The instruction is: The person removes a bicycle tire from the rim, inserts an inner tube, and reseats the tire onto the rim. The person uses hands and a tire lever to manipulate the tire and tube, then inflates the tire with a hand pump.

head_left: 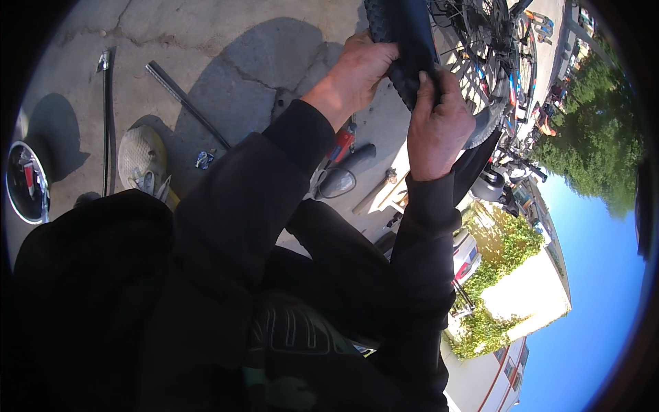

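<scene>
A black bicycle tire (381, 20) with knobby tread runs down from the top edge of the view. Along it lies a smooth black band (414, 41); whether this is the tire's inside or an inner tube I cannot tell. My left hand (360, 72) is closed on the tread side, its thumb lying across onto the band. On the other side my right hand (441, 127) is closed, thumb and fingers pinching the tire's edge lower down. Spokes of a wheel (473, 62) show just right of the tire.
Two long dark bars (107, 130) (182, 99) and crumpled foil (204, 159) lie on the concrete near my shoe (142, 161). A round bowl (27, 182) stands far left. Below my hands are a red-handled tool (343, 144) and a rounded black object (336, 182). More bicycles (525, 75) crowd the right.
</scene>
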Motion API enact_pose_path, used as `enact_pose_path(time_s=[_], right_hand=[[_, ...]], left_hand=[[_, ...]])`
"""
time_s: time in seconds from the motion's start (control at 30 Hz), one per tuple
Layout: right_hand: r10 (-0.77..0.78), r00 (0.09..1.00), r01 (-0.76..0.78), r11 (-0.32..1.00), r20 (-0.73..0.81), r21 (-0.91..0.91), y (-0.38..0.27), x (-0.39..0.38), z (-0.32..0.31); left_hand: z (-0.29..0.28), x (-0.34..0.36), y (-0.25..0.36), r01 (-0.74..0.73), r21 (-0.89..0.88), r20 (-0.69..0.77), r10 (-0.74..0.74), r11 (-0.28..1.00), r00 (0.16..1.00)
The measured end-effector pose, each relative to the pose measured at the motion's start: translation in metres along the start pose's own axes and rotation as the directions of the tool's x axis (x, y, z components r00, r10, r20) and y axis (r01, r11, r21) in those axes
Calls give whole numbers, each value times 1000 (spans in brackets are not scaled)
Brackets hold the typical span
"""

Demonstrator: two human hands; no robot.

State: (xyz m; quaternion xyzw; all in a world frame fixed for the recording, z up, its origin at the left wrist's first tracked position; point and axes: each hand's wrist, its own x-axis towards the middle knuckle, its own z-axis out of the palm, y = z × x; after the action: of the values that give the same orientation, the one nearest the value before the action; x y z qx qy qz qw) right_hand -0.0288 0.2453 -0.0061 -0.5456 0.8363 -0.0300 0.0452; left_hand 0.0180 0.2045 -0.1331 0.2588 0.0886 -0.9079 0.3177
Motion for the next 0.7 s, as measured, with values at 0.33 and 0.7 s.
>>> enact_pose_path(time_s=[0.33,0.7], right_hand=[[-47,987,26,990,-156,-138,11,-3,21],[68,958,-146,952,-280,-269,0,-1,45]], left_hand=[[-9,-1,-10,62,-8,78,-61,998,995],[-13,-5,-6,169,-26,18,-169,985,985]])
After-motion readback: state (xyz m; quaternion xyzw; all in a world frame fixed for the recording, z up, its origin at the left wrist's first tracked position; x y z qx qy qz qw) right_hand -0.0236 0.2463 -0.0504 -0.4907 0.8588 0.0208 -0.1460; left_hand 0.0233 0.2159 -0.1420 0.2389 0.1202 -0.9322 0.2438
